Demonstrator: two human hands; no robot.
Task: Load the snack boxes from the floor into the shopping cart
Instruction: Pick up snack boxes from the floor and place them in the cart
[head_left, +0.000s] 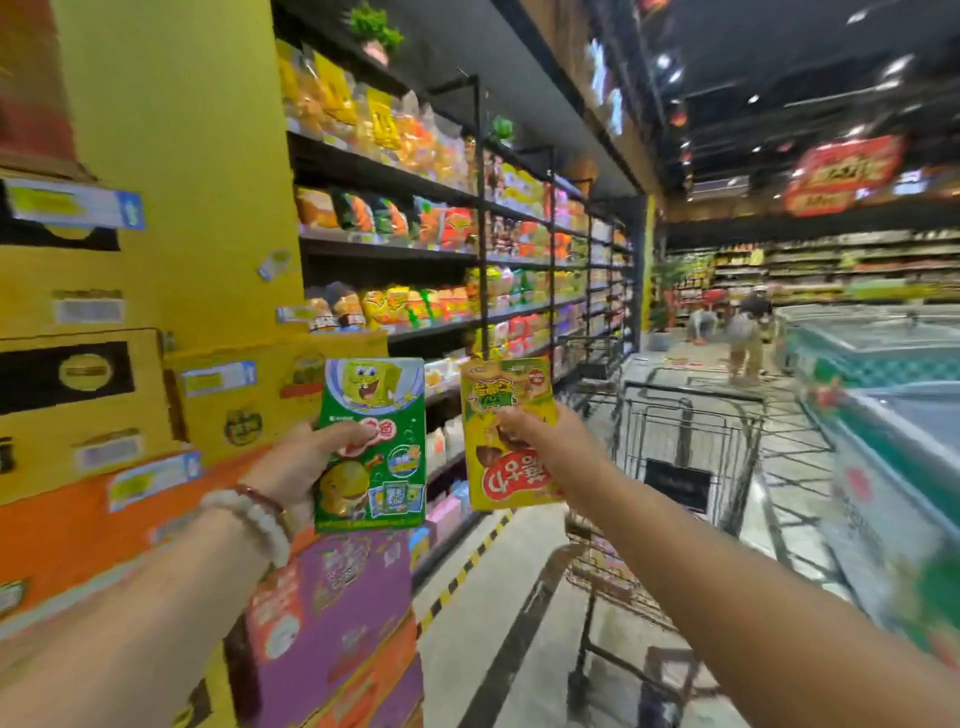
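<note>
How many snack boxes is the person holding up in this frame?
2. The green box is held in the left hand; the yellow box is pinched by the right hand, left of the shopping cart. Any already in the cart are too blurred to count.

Open aisle floor (519, 623) runs up frame centre btwn stacked cartons (332, 623) at lower left and cart (685, 467) at centre right. Shelves (441, 249) wall off the left side w/ snack bags. Freezer (883, 395) blocks far right. Cart's top is open, free air above it. Two people (743, 332) stand in the aisle far back, well apart from cart
</note>
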